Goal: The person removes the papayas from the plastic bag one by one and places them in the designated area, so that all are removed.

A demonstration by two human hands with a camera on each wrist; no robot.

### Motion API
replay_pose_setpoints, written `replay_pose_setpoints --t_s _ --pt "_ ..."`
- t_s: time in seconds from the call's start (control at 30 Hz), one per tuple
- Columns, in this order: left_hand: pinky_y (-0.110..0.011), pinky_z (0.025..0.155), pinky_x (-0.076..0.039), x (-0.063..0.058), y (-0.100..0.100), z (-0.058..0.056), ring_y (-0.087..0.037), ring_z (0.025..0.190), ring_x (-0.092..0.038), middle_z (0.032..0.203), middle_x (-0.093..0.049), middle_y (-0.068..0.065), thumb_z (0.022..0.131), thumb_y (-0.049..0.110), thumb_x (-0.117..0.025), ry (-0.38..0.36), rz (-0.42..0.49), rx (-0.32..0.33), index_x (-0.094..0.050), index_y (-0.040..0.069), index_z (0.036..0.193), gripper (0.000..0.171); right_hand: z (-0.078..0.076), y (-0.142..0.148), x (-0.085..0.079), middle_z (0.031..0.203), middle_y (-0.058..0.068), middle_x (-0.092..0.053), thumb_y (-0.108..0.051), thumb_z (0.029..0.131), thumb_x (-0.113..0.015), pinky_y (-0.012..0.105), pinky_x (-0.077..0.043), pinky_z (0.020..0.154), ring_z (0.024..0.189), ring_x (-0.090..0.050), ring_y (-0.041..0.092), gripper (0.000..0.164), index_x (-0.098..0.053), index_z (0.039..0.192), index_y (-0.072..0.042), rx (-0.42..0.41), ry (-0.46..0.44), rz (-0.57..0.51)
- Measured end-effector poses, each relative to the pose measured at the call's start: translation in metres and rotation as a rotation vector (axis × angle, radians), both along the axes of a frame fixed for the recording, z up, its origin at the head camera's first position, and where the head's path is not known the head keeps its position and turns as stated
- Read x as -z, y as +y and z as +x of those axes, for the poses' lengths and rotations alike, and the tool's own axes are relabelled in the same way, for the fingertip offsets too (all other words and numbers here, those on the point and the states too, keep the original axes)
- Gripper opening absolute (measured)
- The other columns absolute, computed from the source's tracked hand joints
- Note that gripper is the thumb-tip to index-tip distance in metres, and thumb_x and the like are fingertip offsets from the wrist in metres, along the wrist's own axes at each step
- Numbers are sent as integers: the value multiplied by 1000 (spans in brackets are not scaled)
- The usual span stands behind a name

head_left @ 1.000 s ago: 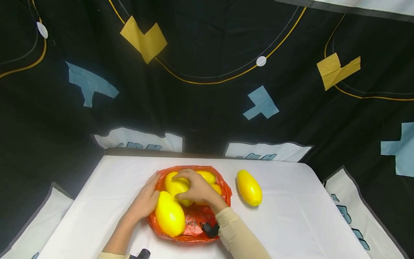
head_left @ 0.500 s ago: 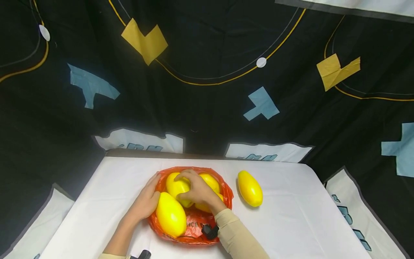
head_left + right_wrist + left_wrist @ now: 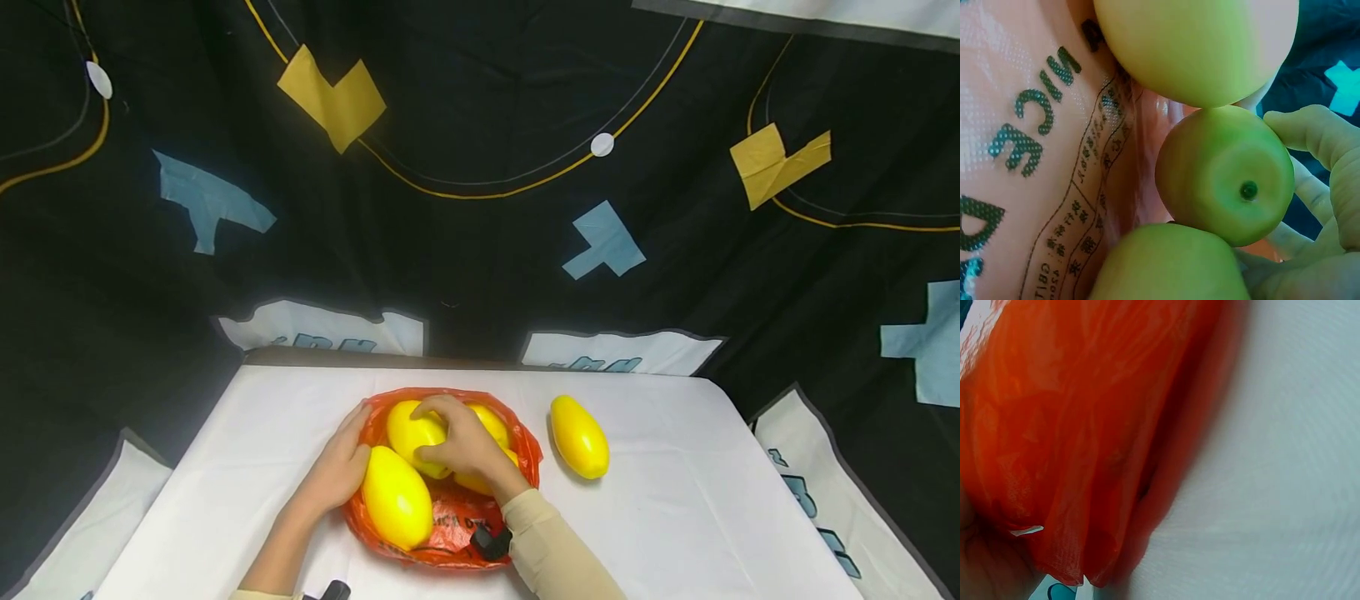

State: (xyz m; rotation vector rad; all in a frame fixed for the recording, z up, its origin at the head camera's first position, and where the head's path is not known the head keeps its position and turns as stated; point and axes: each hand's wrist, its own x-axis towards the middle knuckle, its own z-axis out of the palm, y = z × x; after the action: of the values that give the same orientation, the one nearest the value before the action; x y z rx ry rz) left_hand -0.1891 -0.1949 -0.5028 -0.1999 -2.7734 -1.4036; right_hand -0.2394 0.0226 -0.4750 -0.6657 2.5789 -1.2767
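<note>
A red plastic bag point(image 3: 450, 533) lies open on the white table with several yellow mangoes in it. My left hand point(image 3: 337, 467) is at the bag's left rim, fingers along the outer side and thumb toward the inside, holding the rim. Close to that thumb lies a large mango point(image 3: 396, 498). My right hand point(image 3: 459, 437) reaches into the bag from the right and grips another mango point(image 3: 408, 433) between thumb and fingers. In the right wrist view the gripped mango point(image 3: 1222, 178) shows its stem dimple, touching the mango above it. Further mangoes point(image 3: 491, 423) sit partly hidden behind the right hand.
One loose mango point(image 3: 580, 437) lies on the white table point(image 3: 675, 500) to the right of the bag. A black device point(image 3: 491, 542) sits at the right wrist, over the bag's front part. Black patterned cloth point(image 3: 480, 250) hangs behind the table.
My right hand and the mango in its grip have shifted slightly to the right inside the bag. A mango behind that hand shows more. The left hand stays put at the rim.
</note>
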Motion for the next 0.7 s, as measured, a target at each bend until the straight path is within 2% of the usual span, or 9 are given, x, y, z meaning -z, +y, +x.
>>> replay_pose_setpoints --t_s 0.23,0.47,0.7 --pt "-57 114 -18 2 -1 -1 -37 145 -17 160 -16 -18 98 5 -40 -2 14 6 -22 -1 153 59 6 6 -8 131 -18 -50 -21 71 -82 41 -49 95 116 -47 13 49 -61 112 -38 17 77 -20" --pt "-57 115 -17 3 -1 -2 -37 146 -16 160 -16 -19 97 4 -41 4 12 7 -22 -2 153 59 13 16 -23 134 -18 -49 -21 71 -81 41 -48 97 117 -47 11 49 -61 113 -37 37 107 -46" --pt "-58 115 -17 3 -1 -2 -37 145 -16 160 -16 -19 98 5 -40 0 15 14 -22 -2 153 58 15 29 -36 138 -12 -51 -21 72 -79 41 -47 99 119 -49 12 47 -63 115 -30 32 184 -72"
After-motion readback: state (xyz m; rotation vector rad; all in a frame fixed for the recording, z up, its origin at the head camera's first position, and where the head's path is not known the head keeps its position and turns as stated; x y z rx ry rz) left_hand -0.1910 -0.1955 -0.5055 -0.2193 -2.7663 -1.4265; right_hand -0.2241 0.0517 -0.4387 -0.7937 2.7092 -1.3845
